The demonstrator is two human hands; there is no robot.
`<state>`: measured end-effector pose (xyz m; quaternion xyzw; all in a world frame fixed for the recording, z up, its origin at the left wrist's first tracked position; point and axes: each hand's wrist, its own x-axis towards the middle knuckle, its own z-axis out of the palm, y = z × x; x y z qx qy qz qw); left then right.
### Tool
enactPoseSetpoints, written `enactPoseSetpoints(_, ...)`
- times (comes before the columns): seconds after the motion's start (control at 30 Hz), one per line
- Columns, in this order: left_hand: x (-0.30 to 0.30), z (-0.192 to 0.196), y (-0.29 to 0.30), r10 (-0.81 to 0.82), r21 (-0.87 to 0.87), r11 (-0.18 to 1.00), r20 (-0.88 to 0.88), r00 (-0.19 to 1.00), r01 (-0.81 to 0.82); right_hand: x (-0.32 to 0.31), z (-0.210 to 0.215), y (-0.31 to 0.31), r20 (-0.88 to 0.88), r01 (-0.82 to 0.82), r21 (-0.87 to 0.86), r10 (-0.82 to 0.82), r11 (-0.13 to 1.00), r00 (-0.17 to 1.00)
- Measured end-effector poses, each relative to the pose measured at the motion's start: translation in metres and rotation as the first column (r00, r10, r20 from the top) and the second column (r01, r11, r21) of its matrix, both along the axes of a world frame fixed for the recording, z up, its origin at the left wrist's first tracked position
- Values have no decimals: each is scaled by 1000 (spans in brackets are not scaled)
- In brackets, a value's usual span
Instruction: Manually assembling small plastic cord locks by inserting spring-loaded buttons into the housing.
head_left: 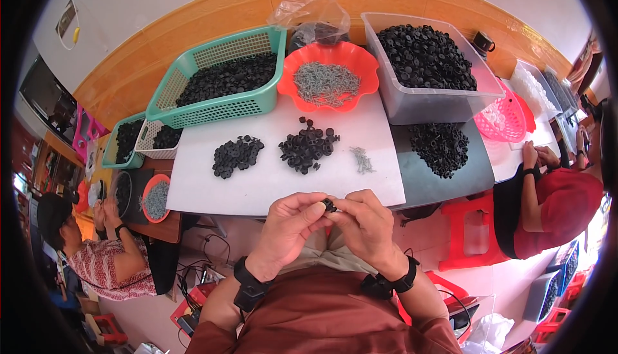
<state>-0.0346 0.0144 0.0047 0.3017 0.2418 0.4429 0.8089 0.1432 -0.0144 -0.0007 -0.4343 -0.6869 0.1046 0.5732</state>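
Pinching one small black part (329, 205) together
Your left hand (290, 225) and right hand (367, 222) are both gripping it; three black heaps (308, 146) are waiting farther off.

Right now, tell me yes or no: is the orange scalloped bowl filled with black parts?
No, the orange scalloped bowl holds a heap of small grey metal pieces, while the black parts fill the green basket beside it.
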Motion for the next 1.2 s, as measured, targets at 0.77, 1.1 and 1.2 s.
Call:
enactPoseSetpoints(0.77, 12, 3, -11, 58, 36, 998, -58, 997, -56, 5, -8, -4, 66, 19, 176, -31, 984, 997)
enactPoseSetpoints(1.1, 12, 1, -12, 45, 127, 992, -129, 991, -29, 8, -11, -4, 59, 23, 186, -34, 982, 998)
enactPoseSetpoints(1.2, 12, 0, -13, 49, 134, 990, -125, 991, -32, 9, -11, -4, 50, 18, 180, -27, 983, 998)
